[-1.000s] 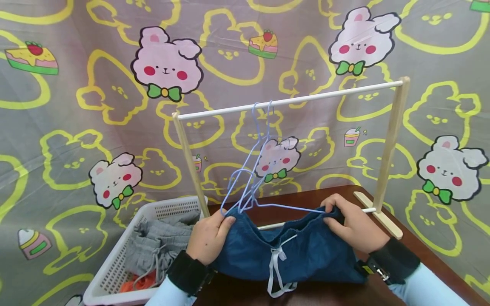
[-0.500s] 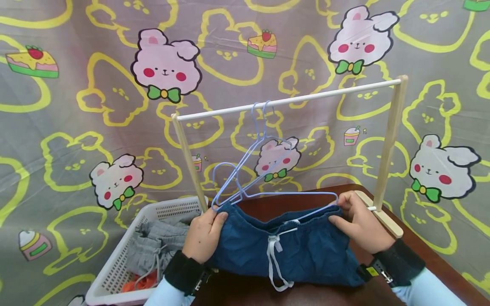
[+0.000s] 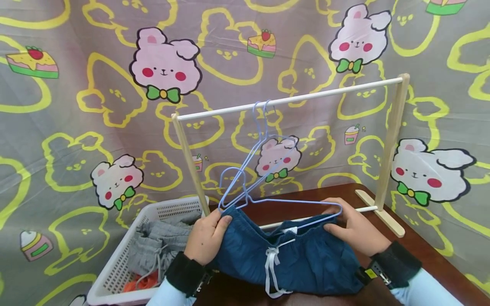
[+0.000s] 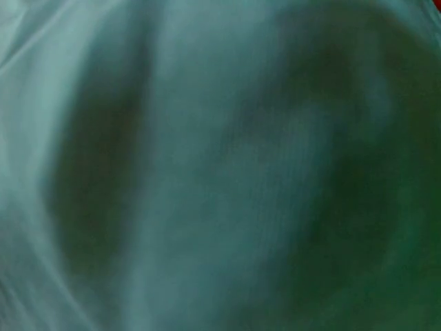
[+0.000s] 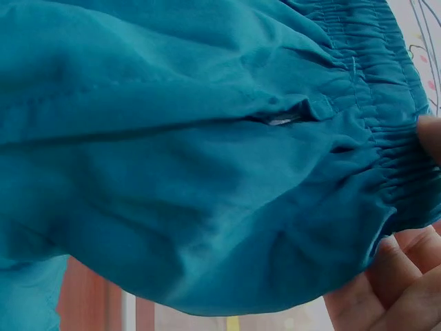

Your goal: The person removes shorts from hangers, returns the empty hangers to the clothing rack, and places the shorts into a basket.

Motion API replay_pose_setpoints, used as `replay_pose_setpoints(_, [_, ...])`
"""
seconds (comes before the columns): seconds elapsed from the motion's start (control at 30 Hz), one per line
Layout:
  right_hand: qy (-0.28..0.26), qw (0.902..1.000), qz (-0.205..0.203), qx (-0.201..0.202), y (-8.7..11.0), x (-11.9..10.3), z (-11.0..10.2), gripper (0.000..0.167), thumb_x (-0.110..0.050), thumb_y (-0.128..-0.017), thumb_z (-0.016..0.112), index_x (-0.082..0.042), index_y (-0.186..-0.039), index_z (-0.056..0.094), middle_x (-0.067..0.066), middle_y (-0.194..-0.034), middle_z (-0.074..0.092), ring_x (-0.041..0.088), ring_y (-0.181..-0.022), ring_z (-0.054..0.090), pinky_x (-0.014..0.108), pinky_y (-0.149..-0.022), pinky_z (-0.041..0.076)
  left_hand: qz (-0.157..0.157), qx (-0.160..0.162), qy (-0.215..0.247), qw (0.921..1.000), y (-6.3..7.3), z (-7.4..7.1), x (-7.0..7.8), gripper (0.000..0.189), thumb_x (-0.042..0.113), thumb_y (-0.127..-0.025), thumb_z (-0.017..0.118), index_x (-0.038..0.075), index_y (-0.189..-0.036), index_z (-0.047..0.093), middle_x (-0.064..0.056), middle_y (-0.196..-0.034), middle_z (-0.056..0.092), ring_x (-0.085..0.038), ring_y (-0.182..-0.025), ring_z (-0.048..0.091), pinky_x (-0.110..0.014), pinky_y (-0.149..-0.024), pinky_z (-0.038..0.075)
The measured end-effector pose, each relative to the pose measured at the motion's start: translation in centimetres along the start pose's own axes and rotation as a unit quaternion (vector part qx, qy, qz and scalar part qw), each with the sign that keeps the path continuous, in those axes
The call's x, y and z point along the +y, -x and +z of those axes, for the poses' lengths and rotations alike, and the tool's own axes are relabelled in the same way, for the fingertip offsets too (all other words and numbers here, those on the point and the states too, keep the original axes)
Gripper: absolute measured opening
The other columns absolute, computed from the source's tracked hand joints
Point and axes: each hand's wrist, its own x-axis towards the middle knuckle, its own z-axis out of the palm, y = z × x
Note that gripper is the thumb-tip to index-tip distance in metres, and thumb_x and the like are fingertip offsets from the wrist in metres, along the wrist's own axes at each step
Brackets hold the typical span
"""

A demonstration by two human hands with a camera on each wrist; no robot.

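Blue shorts (image 3: 306,267) with an elastic waistband and a white drawstring (image 3: 272,265) are stretched between both hands. My left hand (image 3: 204,240) pinches the waistband's left end, at the left corner of a light-blue wire hanger (image 3: 294,200). That hanger's lower bar runs into the waist opening on the right, while its right corner sits above the cloth. My right hand (image 3: 360,229) holds the waistband's right end, thumb in front, beside that corner. In the right wrist view, fingers (image 5: 393,283) lie behind the gathered waistband. Only blurred shorts fabric (image 4: 207,172) fills the left wrist view.
A wooden rack with a white rod (image 3: 325,92) stands behind, two blue hangers (image 3: 264,134) hooked on it. At left, a white basket (image 3: 105,274) contains grey drawstring clothing (image 3: 145,248) and an orange item (image 3: 141,281). Beneath lies a brown table (image 3: 344,193); a patterned curtain (image 3: 229,21) hangs behind.
The hanger's right corner has come free above the waistband, first rising and then dropping slightly. My right hand has shifted a little and regripped the waistband. The left hand has barely moved.
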Motion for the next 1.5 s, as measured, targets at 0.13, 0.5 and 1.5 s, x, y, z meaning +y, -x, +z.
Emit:
replay_pose_setpoints(0.13, [-0.010,0.9999,0.008,-0.003,0.2,-0.1,-0.2,0.056,-0.017,-0.098,0.070,-0.014,-0.145,0.040,0.010,-0.118,0.062,0.022,-0.100,0.065,0.031,-0.079,0.053,0.015,0.003,0.002,0.9999,-0.1,0.0,0.1,0.031,0.031,-0.106,0.056,0.020,-0.078,0.046,0.010,-0.063,0.029,-0.009,-0.059,0.041,-0.028,-0.057,0.034])
replay_pose_setpoints(0.5, [-0.044,0.9979,-0.041,0.022,0.4,-0.3,-0.4,0.055,-0.009,-0.099,0.066,-0.015,-0.148,0.041,0.014,-0.131,0.058,0.008,-0.114,0.059,0.032,-0.076,0.055,0.028,0.000,-0.004,0.9996,0.0,0.2,0.2,0.031,0.029,-0.105,0.057,0.023,-0.077,0.044,0.013,-0.060,0.030,-0.006,-0.054,0.040,-0.025,-0.051,0.032])
replay_pose_setpoints(1.5, [-0.013,0.9950,-0.099,0.005,0.2,-1.0,-0.8,0.021,-0.004,-0.107,0.047,-0.014,-0.107,0.065,0.007,-0.098,0.068,0.015,-0.091,0.069,0.030,-0.081,0.056,0.040,-0.035,-0.027,0.9982,0.3,0.6,0.6,0.019,0.032,-0.107,0.052,0.023,-0.090,0.054,0.013,-0.065,0.038,-0.006,-0.061,0.046,-0.026,-0.056,0.038])
